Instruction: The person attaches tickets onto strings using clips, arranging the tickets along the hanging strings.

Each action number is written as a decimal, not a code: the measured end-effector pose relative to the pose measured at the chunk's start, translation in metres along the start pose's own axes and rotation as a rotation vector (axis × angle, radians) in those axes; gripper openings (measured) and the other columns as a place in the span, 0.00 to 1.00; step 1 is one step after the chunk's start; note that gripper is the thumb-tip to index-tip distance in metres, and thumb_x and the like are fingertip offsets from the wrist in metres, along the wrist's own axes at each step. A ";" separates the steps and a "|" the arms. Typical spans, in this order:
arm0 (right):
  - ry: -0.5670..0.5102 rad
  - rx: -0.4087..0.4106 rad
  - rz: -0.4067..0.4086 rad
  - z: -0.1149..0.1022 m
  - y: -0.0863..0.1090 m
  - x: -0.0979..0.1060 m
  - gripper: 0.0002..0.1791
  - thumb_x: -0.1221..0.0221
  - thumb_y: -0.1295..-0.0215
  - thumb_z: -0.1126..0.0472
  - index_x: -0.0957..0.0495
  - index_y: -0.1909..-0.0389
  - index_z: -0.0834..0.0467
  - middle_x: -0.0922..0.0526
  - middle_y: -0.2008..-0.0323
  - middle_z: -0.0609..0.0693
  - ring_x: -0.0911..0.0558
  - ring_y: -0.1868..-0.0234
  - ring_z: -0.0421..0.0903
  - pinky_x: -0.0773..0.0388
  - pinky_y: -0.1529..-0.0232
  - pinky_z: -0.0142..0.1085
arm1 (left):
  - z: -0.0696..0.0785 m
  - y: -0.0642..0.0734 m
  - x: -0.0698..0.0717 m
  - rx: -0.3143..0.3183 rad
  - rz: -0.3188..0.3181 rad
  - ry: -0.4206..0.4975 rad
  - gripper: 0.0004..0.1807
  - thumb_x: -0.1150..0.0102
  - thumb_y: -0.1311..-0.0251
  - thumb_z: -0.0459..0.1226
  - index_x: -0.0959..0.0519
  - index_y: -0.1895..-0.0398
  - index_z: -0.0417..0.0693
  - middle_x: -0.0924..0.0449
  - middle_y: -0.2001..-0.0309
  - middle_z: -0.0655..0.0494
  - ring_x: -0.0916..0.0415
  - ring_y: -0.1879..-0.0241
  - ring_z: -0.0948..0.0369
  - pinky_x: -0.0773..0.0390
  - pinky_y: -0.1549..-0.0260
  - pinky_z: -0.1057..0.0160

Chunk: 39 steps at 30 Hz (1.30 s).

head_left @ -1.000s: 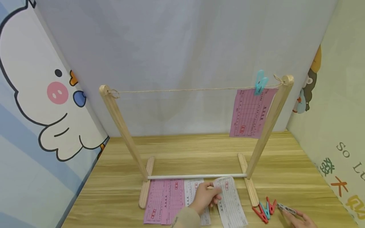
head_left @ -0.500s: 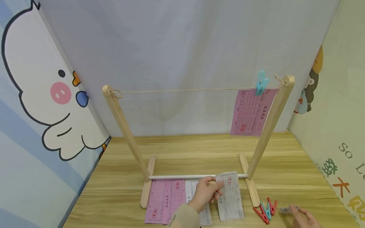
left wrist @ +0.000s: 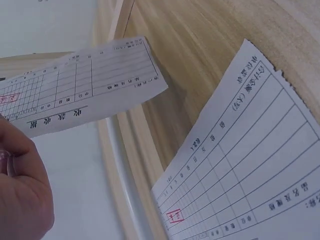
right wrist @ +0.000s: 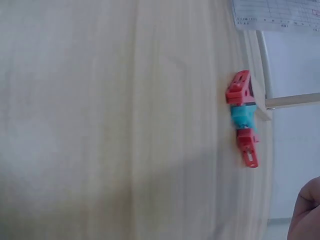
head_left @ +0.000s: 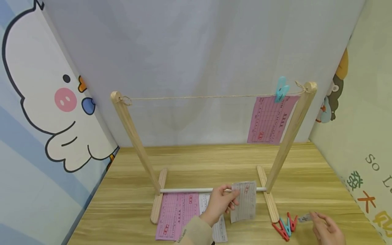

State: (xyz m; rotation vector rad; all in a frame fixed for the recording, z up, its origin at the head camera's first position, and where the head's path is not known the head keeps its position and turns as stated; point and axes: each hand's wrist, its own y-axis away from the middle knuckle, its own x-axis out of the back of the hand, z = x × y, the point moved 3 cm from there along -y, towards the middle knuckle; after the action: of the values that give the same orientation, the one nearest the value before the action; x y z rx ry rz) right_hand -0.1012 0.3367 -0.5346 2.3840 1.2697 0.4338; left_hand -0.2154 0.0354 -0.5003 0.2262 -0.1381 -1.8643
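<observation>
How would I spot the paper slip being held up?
Find the wooden frame, then its low white bar. In front, the left hand holds a white slip. Other papers lie on the table or hang clipped; only this is hand-held.

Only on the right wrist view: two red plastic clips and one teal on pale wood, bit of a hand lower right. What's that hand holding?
Observer: In the head view the right hand pinches a small grey object; clip-like, but too blurred to be sure.

Operator: Other hand?

Observer: The left hand pinches a white printed paper slip at its left edge.

Operator: Anything hung up?

Observer: One pink printed paper slip hangs from the thin beige twine by a light-blue plastic clip.
</observation>
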 end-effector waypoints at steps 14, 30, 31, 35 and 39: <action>0.004 0.186 -0.159 -0.032 0.021 -0.017 0.05 0.42 0.32 0.42 0.22 0.67 0.34 0.36 0.88 0.40 0.45 0.87 0.48 0.51 0.77 0.48 | 0.030 0.005 0.005 -0.063 0.032 0.002 0.14 0.36 0.37 0.39 0.21 0.54 0.40 0.22 0.84 0.64 0.32 0.88 0.70 0.37 0.91 0.75; -0.057 0.412 -0.247 -0.064 0.050 -0.043 0.06 0.43 0.28 0.55 0.20 0.60 0.38 0.36 0.87 0.38 0.46 0.83 0.49 0.55 0.79 0.45 | 0.061 0.012 0.012 -0.133 0.046 0.055 0.17 0.35 0.37 0.42 0.22 0.53 0.37 0.22 0.85 0.63 0.34 0.90 0.70 0.36 0.90 0.75; -0.056 0.418 -0.251 -0.065 0.051 -0.044 0.06 0.43 0.27 0.56 0.21 0.60 0.39 0.36 0.87 0.38 0.46 0.84 0.48 0.54 0.78 0.45 | 0.063 0.013 0.013 -0.141 0.044 0.055 0.17 0.35 0.37 0.42 0.22 0.53 0.37 0.22 0.85 0.63 0.35 0.90 0.71 0.36 0.90 0.75; -0.064 0.470 -0.273 -0.073 0.053 -0.047 0.08 0.44 0.26 0.59 0.21 0.58 0.40 0.36 0.87 0.39 0.46 0.84 0.48 0.54 0.79 0.44 | 0.069 0.014 0.015 -0.162 0.034 0.054 0.18 0.36 0.36 0.43 0.22 0.53 0.37 0.22 0.85 0.64 0.36 0.91 0.71 0.36 0.91 0.74; -0.085 0.540 -0.302 -0.081 0.055 -0.049 0.11 0.47 0.25 0.63 0.21 0.55 0.43 0.38 0.87 0.40 0.48 0.84 0.49 0.55 0.80 0.44 | 0.073 0.015 0.018 -0.178 0.025 0.060 0.17 0.36 0.35 0.42 0.22 0.53 0.37 0.23 0.86 0.65 0.36 0.91 0.72 0.36 0.90 0.75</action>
State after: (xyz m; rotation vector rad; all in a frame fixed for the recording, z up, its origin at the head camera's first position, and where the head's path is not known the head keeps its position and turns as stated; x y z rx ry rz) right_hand -0.1244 0.2846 -0.4409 2.5164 1.8522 -0.1209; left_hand -0.2234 0.0129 -0.4276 0.1562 0.0660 -1.8313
